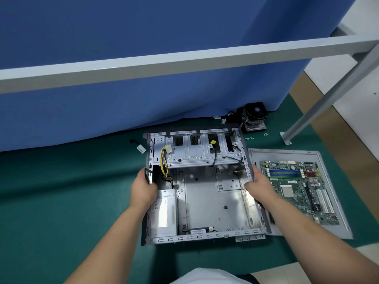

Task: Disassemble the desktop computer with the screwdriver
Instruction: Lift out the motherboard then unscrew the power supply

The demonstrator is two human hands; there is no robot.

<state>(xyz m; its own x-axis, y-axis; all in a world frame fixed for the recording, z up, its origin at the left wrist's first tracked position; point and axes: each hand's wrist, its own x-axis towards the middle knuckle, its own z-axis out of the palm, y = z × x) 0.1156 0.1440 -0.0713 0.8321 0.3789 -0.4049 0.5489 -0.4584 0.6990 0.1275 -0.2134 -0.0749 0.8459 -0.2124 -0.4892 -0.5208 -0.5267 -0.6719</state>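
The computer case lies open on the green mat, near the middle of the floor, its open side up. The person holds it with both hands, one on each side wall, I think to turn or shift it so that the next part comes within reach. The left hand is curled over the left wall, thumb inside near the power supply; the right hand grasps the right wall in the same way. Neither hand holds a screwdriver, and I do not see one anywhere.

The motherboard is already out and rests on the removed side panel, to the right of the case, probably so that it does not touch the floor. The cooler with its fan stands at the far side, against the blue cloth, and some small screws lie near it. Inside the case the drive cage, the yellow cables and the power supply remain, so the work seems more than half done.
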